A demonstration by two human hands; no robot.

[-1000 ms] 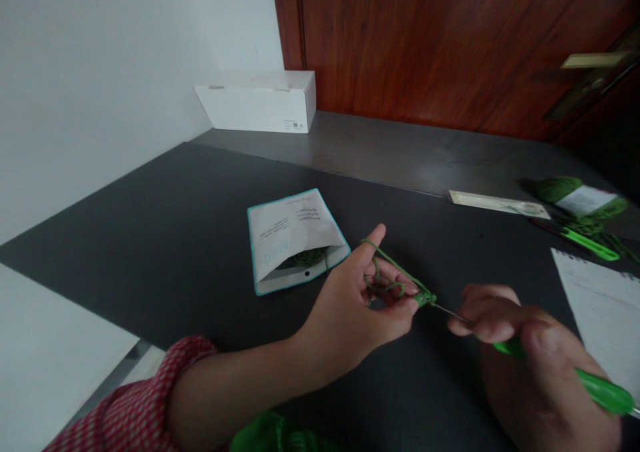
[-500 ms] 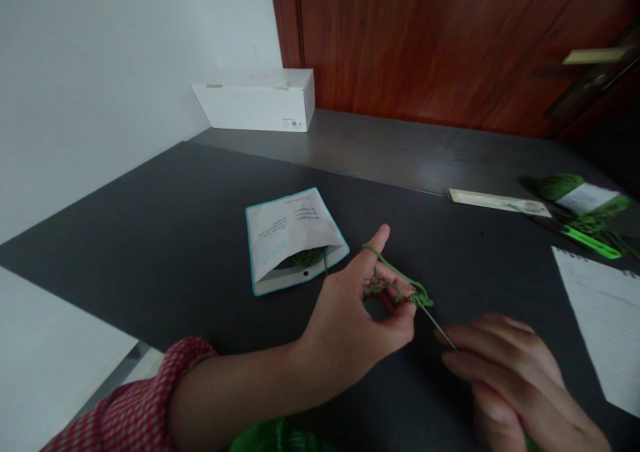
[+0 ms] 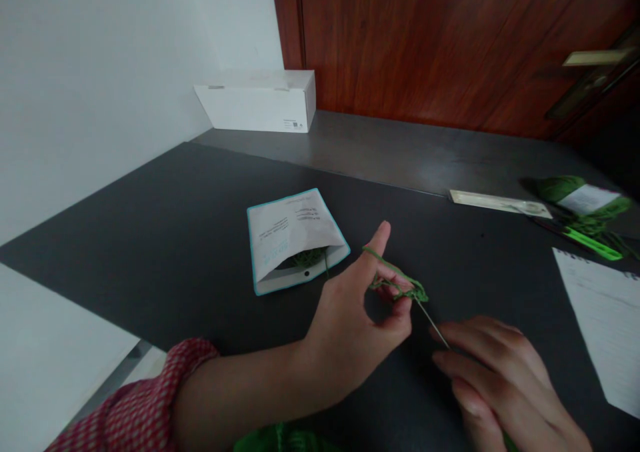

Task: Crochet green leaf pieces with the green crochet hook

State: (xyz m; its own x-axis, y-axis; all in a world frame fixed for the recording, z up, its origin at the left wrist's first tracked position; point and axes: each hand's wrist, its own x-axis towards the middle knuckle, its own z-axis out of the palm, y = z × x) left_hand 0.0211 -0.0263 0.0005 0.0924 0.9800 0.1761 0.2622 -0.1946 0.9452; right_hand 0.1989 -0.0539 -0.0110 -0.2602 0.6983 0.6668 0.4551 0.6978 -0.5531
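My left hand pinches a short piece of green crochet between thumb and fingers, with green yarn looped over the raised forefinger. My right hand grips a crochet hook, whose thin metal shaft reaches up to the crochet. Its green handle is almost hidden inside my fingers and shows only at the bottom edge. The hook's tip is lost in the stitches. A ball of green yarn sits in a white envelope with a teal border, just beyond my left hand.
A dark mat covers the grey counter. To the right lie a labelled green yarn skein, a bright green tool, a flat packet and a lined notepad. A white box stands against the wall.
My right hand has shifted down and left of its position a second ago, now covering most of the hook's green handle. The yarn loops on my left fingers look tighter.
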